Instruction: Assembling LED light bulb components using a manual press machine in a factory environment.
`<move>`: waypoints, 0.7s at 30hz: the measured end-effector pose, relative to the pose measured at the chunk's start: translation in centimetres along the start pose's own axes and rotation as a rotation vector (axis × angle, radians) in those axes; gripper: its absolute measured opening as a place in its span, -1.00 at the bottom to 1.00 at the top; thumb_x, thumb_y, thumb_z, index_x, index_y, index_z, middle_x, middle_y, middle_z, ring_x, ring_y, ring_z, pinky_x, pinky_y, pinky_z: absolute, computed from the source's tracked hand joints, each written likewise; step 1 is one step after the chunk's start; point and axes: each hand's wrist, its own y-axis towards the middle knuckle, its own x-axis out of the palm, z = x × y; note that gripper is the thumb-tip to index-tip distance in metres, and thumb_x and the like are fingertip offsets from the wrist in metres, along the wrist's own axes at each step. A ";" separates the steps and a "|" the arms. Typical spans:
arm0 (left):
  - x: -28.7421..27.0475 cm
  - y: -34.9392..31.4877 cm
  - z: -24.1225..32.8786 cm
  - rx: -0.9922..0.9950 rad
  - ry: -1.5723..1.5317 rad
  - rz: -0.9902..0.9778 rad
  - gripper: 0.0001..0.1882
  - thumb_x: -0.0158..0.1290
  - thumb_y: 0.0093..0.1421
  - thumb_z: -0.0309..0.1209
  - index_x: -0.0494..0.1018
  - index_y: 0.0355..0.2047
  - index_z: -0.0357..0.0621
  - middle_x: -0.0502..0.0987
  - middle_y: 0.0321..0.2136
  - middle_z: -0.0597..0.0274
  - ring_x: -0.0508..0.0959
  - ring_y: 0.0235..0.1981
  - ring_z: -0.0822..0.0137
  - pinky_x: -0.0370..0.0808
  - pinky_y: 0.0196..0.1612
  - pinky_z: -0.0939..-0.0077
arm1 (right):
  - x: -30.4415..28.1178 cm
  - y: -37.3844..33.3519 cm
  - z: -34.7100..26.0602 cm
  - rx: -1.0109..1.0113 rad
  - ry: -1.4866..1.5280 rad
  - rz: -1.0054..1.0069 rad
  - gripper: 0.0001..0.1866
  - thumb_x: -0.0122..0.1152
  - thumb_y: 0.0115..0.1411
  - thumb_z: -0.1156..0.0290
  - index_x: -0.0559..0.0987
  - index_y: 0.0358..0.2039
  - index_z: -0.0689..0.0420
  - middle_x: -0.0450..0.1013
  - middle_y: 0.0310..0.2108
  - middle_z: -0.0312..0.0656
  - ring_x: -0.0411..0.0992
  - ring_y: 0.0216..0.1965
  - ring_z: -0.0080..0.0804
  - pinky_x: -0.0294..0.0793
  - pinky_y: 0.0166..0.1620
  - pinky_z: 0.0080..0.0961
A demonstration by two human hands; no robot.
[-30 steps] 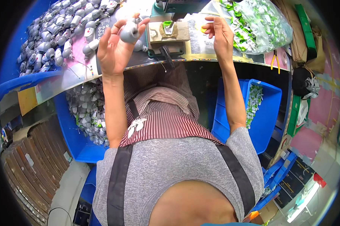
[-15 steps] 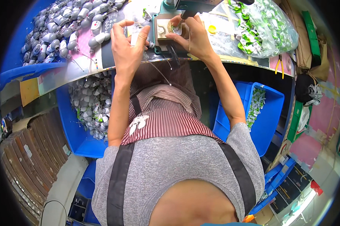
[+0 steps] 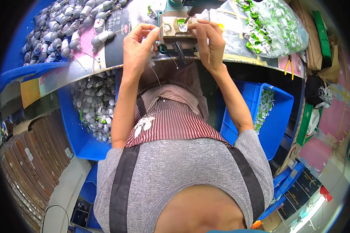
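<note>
My left hand (image 3: 137,48) is closed in a pinch at the near left of a teal bench press. A pale part (image 3: 150,63) with a thin wire hanging toward my lap shows below its fingers; most of it is hidden. My right hand (image 3: 211,44) is at the right side of the press, closed around a thin light stick (image 3: 209,52) that stands up past its fingers. Between the hands, a pale fixture block (image 3: 169,33) sits on the press base. A small green and white piece (image 3: 182,26) lies in its recess, under the dark press tip (image 3: 187,18).
Grey and white wired parts (image 3: 66,31) are heaped at the left. A clear bag (image 3: 283,29) of green and white pieces lies at the right, near yellow-handled pliers (image 3: 289,66). Blue bins (image 3: 79,145) (image 3: 279,112) stand below the table edge.
My right hand has drawn back from the fixture to the right, uncovering the green and white piece. My left hand has moved slightly right, its fingertips now together, and the hanging wire has swung.
</note>
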 end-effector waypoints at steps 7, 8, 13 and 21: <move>0.9 0.1 0.1 0.017 0.071 -0.014 -0.78 0.24 0.25 -0.33 0.61 -0.22 -0.23 0.51 -0.57 0.40 0.42 -0.59 0.64 0.38 -0.54 0.68 | -3.7 1.4 1.8 0.625 0.393 0.148 -0.70 0.05 0.45 0.29 0.64 -0.20 0.25 0.43 -0.48 -0.36 0.28 -0.50 -0.68 0.29 -0.41 -0.70; 1.0 0.0 0.1 -0.012 0.014 -0.013 -0.78 0.25 0.24 -0.32 0.61 -0.22 -0.24 0.50 -0.57 0.41 0.41 -0.60 0.64 0.37 -0.54 0.69 | -4.4 1.6 2.6 0.699 0.400 0.124 -0.70 0.10 0.44 0.26 0.65 -0.21 0.25 0.37 -0.56 -0.40 0.21 -0.56 -0.72 0.22 -0.46 -0.74; 2.1 0.0 0.1 -0.053 0.012 -0.037 -0.76 0.28 0.22 -0.32 0.61 -0.22 -0.25 0.47 -0.60 0.45 0.39 -0.62 0.65 0.37 -0.57 0.70 | -5.5 0.7 6.8 0.672 0.154 0.032 -0.64 0.11 0.43 0.20 0.63 -0.33 0.24 0.40 -0.63 -0.43 0.26 -0.55 -0.78 0.17 -0.48 -0.75; 2.8 -0.4 -0.5 -0.034 0.193 -0.022 -0.82 0.28 0.20 -0.35 0.64 -0.26 -0.19 0.51 -0.57 0.41 0.48 -0.57 0.58 0.42 -0.50 0.64 | -4.1 0.3 8.6 0.451 -0.280 -0.002 -0.62 0.09 0.43 0.17 0.55 -0.42 0.20 0.43 -0.61 -0.32 0.34 -0.58 -0.67 0.31 -0.47 -0.58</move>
